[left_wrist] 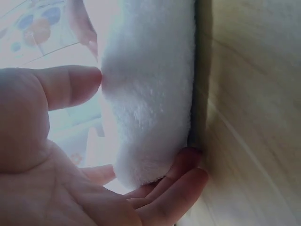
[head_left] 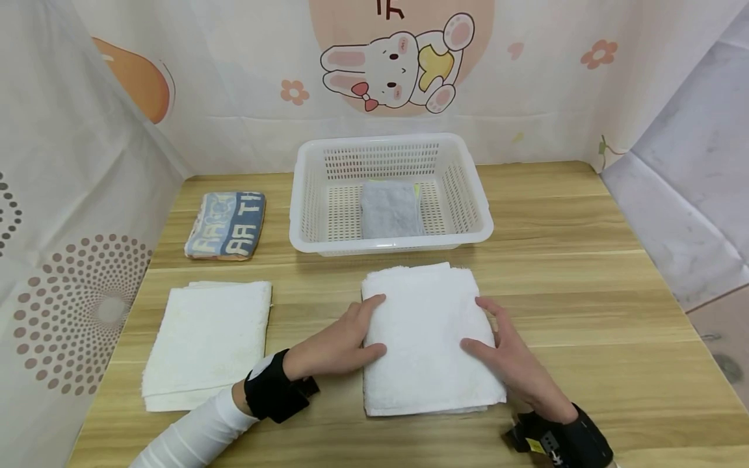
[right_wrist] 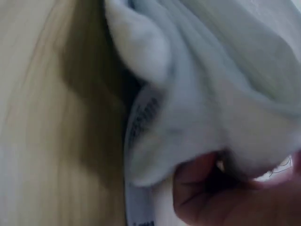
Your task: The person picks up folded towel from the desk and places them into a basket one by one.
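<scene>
A folded white towel [head_left: 427, 344] lies on the table in front of the basket. My left hand [head_left: 345, 338] holds its left side, thumb on the top face; in the left wrist view the fingers [left_wrist: 176, 195] bend around its edge near the tabletop. On the other side my right hand [head_left: 515, 357] grips the right edge, with the thumb on top. The right wrist view shows layered folds, a printed label [right_wrist: 146, 110] and bent fingers [right_wrist: 195, 181] at the edge. Some fingertips are hidden by the towel.
A white plastic basket [head_left: 392, 246] at the back holds a folded grey cloth [head_left: 391, 211]. To the left lie a second folded white towel [head_left: 207, 341] and a folded blue lettered towel [head_left: 227, 224]. A printed curtain [head_left: 234, 78] hangs behind the table.
</scene>
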Motion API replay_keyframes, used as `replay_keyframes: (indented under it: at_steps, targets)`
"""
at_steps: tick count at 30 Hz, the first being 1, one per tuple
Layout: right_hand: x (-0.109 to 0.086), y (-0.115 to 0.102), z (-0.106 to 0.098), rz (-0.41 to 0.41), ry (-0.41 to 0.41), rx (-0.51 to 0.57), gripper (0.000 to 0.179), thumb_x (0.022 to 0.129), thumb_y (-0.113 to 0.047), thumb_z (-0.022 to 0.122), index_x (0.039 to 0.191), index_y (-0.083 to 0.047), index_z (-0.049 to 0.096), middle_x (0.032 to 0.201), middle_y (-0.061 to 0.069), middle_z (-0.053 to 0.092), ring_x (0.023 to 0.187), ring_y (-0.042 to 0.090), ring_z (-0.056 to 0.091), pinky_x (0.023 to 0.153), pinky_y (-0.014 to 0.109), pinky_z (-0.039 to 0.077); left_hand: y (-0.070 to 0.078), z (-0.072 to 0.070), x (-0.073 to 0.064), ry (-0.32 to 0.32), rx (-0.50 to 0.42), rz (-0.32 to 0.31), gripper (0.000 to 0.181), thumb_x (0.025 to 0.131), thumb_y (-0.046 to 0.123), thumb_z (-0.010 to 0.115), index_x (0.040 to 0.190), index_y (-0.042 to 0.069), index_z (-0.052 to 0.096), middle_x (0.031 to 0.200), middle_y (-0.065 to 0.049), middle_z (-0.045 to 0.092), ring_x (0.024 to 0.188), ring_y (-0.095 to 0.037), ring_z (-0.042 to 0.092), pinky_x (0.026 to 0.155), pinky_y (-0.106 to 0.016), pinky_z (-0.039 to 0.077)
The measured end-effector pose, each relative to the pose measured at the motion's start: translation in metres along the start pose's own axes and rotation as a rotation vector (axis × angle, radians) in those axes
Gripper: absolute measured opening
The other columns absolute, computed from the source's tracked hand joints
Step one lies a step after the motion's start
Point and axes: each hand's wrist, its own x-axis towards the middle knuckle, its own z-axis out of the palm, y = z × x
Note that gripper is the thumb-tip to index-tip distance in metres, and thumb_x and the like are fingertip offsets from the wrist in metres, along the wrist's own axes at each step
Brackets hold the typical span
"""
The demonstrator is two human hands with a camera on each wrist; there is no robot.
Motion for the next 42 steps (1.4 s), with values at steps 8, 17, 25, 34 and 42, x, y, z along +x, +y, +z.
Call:
replay_keyframes:
  at_steps: [8, 17, 25, 34, 42]
  targets:
    - [-0.005, 0.003, 0.006, -0.226, 0.007, -0.259, 0.09, 0.089, -0.02, 0.075, 0.159, -0.022, 0.018, 0.164, 0.016, 0.012, 0.147, 0.039, 0.012, 0.112, 0.068, 0.014, 0.001, -0.003, 0.0, 0.018, -0.155, -0.021, 0.075, 0.098, 0.019, 0.063, 0.156, 0.01, 0.017, 0.145, -0.021, 0.034, 0.129, -0.024, 0.039, 0.107, -0.042, 0.037]
    - [-0.016, -0.002, 0.011, -0.238, 0.046, -0.271, 0.099, 0.084, -0.02, 0.078, 0.16, -0.026, 0.014, 0.165, 0.015, 0.012, 0.148, 0.044, 0.008, 0.107, 0.076, 0.01, 0.007, -0.004, 0.0, 0.051, -0.315, -0.014, 0.074, 0.093, 0.011, 0.067, 0.151, 0.014, 0.022, 0.135, -0.017, 0.043, 0.116, -0.019, 0.047, 0.1, -0.035, 0.039]
    - [-0.032, -0.014, 0.011, -0.221, 0.148, -0.262, 0.11, 0.08, -0.019, 0.082, 0.158, -0.039, 0.008, 0.163, 0.014, 0.013, 0.143, 0.038, 0.022, 0.107, 0.069, 0.024, 0.018, -0.007, -0.009, 0.082, -0.421, 0.022, 0.074, 0.093, 0.01, 0.067, 0.151, 0.021, 0.02, 0.124, -0.014, 0.049, 0.095, -0.016, 0.054, 0.081, -0.025, 0.046]
    - [-0.049, -0.032, 0.01, -0.383, 0.23, -0.325, 0.105, 0.081, -0.012, 0.082, 0.158, -0.039, 0.015, 0.161, 0.005, 0.024, 0.137, 0.014, 0.03, 0.1, 0.009, 0.025, 0.038, -0.018, -0.018, 0.143, -0.423, 0.079, 0.077, 0.092, 0.008, 0.068, 0.151, 0.024, 0.021, 0.136, -0.008, 0.041, 0.088, -0.015, 0.05, 0.073, -0.024, 0.045]
    - [-0.045, -0.052, 0.003, -0.472, 0.252, -0.31, 0.104, 0.079, -0.006, 0.082, 0.158, -0.03, 0.019, 0.158, 0.011, 0.024, 0.133, 0.023, 0.032, 0.097, 0.006, 0.024, 0.048, -0.029, -0.014, 0.215, -0.384, 0.144, 0.078, 0.092, 0.009, 0.068, 0.154, 0.021, 0.021, 0.149, -0.004, 0.029, 0.102, -0.021, 0.045, 0.081, -0.029, 0.043]
